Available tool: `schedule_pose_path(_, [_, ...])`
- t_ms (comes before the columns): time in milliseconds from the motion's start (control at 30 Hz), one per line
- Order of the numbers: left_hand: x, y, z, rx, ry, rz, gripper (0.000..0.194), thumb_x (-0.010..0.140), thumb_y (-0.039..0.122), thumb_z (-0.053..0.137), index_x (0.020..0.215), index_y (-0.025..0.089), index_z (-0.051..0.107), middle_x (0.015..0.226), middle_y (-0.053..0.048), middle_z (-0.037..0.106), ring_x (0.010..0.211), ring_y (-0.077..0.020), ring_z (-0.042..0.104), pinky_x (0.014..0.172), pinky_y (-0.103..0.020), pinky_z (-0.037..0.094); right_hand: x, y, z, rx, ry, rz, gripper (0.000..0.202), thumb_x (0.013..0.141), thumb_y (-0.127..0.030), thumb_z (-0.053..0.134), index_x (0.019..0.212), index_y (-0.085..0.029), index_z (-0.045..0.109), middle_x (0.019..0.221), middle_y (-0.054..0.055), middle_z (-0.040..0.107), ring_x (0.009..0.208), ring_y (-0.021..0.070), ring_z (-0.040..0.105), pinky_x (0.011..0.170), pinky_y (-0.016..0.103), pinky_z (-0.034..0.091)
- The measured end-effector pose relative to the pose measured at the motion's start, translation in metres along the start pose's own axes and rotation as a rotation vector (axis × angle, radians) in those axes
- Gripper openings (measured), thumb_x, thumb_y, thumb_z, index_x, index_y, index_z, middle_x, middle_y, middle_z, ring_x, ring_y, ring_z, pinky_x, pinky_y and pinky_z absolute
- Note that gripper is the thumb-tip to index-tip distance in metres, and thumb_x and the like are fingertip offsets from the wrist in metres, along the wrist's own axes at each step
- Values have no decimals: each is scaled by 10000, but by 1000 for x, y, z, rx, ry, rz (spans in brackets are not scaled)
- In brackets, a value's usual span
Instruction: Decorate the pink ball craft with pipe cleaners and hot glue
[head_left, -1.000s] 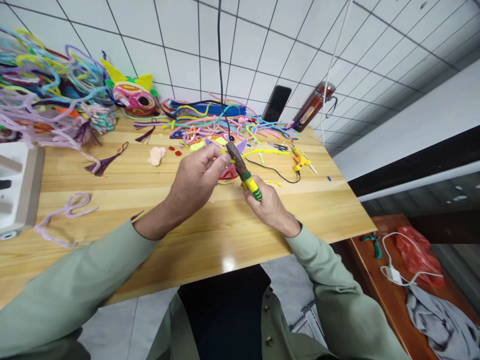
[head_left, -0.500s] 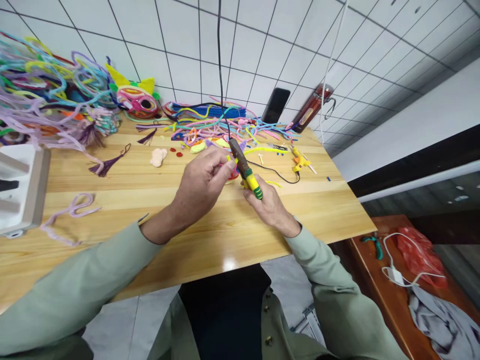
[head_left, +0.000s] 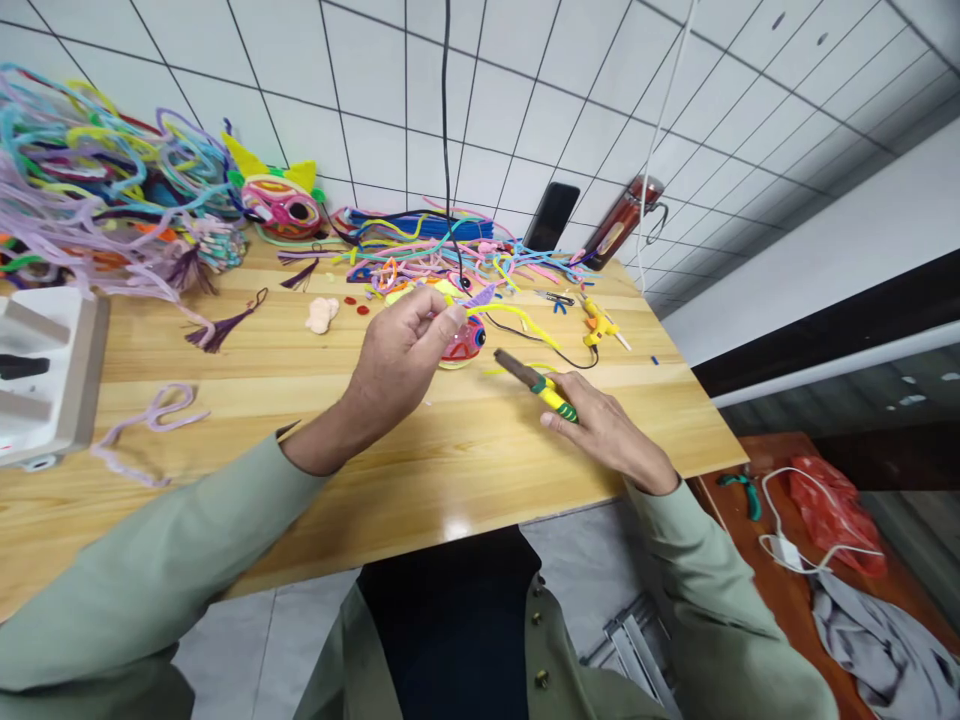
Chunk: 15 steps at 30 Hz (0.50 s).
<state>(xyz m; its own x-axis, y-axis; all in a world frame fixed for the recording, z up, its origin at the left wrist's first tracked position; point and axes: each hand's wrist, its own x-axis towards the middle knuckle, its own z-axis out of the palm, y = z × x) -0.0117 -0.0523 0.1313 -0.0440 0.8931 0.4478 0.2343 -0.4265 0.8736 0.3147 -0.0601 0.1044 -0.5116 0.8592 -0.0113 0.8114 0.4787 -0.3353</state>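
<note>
My left hand (head_left: 409, 355) is closed in a pinch on a yellow pipe cleaner (head_left: 517, 316), whose free length curves out to the right. Just behind and below those fingertips sits a small colourful pipe-cleaner mask (head_left: 466, 340) with a blue-ringed eye and a purple pointed ear, partly hidden by the hand. My right hand (head_left: 600, 420) is wrapped round pliers (head_left: 536, 384) with yellow and green handles. Their dark jaws point up and left, apart from the pipe cleaner. Another yellow piece (head_left: 517, 369) lies on the wood beside the jaws.
A yellow glue gun (head_left: 598, 325) with its cord lies to the right, near small snips (head_left: 559, 298). Along the wall are piled pipe cleaners (head_left: 420, 235), a phone (head_left: 553, 215), a flask (head_left: 621, 225) and a finished-looking mask (head_left: 281, 205). A white device (head_left: 71, 400) stands at left.
My right hand has drawn the pliers away to the right and down from my left fingertips. The yellow pipe cleaner's free length and the mask now show more. My left hand stays nearly in place.
</note>
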Motion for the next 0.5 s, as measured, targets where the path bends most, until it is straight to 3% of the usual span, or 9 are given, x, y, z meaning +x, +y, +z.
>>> schedule_pose_path(133, [0, 0, 2, -35, -17, -8, 316, 1063, 295, 664, 774, 235, 550, 626, 43, 494, 578, -135, 414, 578, -312, 317, -9, 17, 6, -206, -110, 62, 629, 1075, -528, 769, 1579, -171, 646, 1425, 252, 742, 1284, 451, 779, 1081, 639, 673])
schedule_pose_path(233, [-2, 2, 4, -46, -32, -32, 318, 1050, 321, 676, 763, 230, 575, 612, 41, 494, 571, -130, 414, 568, -301, 317, -7, 21, 9, -63, -68, 40, 661, 1009, -589, 855, 1514, -185, 715, 1506, 257, 731, 1402, 466, 735, 1184, 676, 631])
schedule_pose_path(333, [-5, 2, 6, -105, -75, -110, 316, 1035, 349, 679, 759, 231, 582, 584, 42, 495, 540, -125, 406, 536, -283, 308, 5, 6, 9, 367, 172, 28, 658, 1002, -660, 849, 1511, -258, 738, 1478, 175, 771, 1405, 379, 742, 1183, 586, 641])
schedule_pose_path(367, [-6, 1, 7, -129, -92, -141, 313, 1033, 361, 680, 764, 232, 585, 577, 42, 497, 527, -123, 402, 524, -277, 307, 12, -5, 10, 573, 252, 37, 677, 989, -686, 856, 1517, -279, 741, 1427, 145, 793, 1312, 332, 778, 1091, 518, 680])
schedule_pose_path(433, [-10, -2, 11, -163, -123, -193, 295, 1034, 389, 683, 794, 228, 623, 567, 43, 503, 508, -123, 402, 505, -271, 311, 31, -31, 13, 1012, 295, 62, 646, 975, -717, 860, 1459, -296, 786, 1297, 93, 838, 1103, 252, 815, 915, 402, 696])
schedule_pose_path(500, [-13, -3, 15, -177, -139, -203, 268, 1031, 397, 681, 829, 222, 672, 561, 46, 502, 499, -125, 402, 495, -273, 315, 51, -57, 19, 1283, 340, 64, 574, 875, -703, 964, 1233, -266, 860, 1158, 65, 866, 951, 201, 798, 776, 320, 657])
